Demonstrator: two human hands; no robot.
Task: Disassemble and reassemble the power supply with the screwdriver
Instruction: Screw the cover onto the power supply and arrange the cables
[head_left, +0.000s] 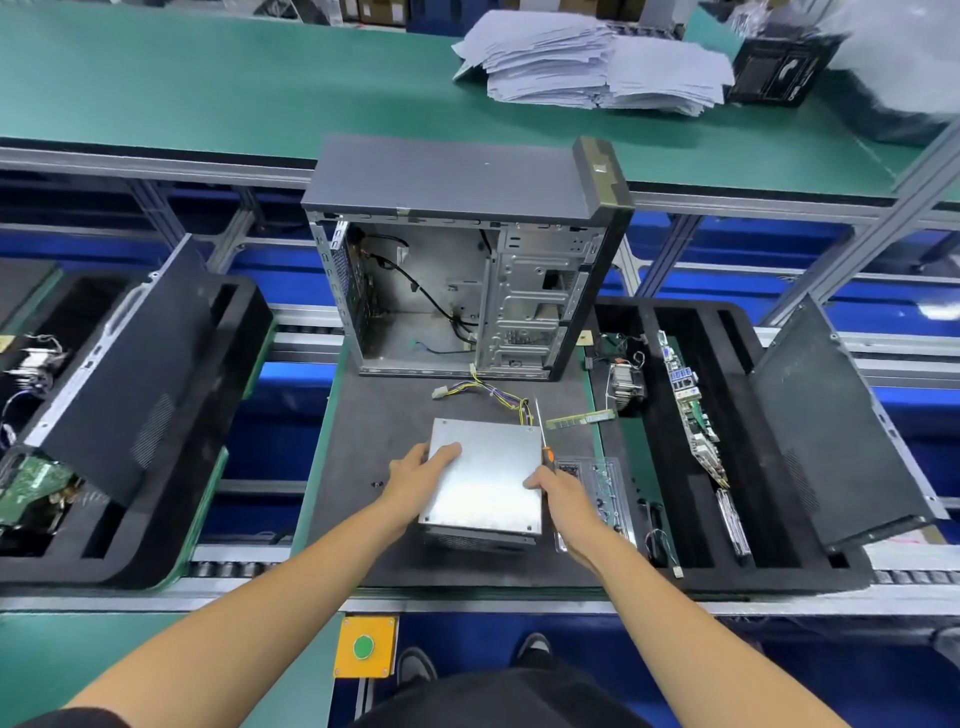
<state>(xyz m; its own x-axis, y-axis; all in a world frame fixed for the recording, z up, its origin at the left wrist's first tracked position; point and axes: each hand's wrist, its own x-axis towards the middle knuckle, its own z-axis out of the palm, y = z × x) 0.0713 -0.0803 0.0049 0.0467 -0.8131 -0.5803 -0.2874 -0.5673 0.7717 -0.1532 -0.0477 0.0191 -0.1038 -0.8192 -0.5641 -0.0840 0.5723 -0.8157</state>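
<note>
Power supply (485, 475) sat on the dark mat (374, 431) in front of the open computer case (457, 291), its wire bundle (498, 395) trailing toward the case. Left hand (415, 478) lay flat, fingers straight, on its top left edge. Right hand (558, 491) gripped the orange-handled screwdriver (544, 444) at its right edge, shaft pointing away.

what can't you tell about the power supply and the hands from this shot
- Head view: power supply underside and far sides are hidden by its own lid.
- Lid screws: too small to tell whether they are in.
- Screwdriver handle: mostly covered by the right hand.
- Left hand palm contact: hidden by the hand itself.
</note>
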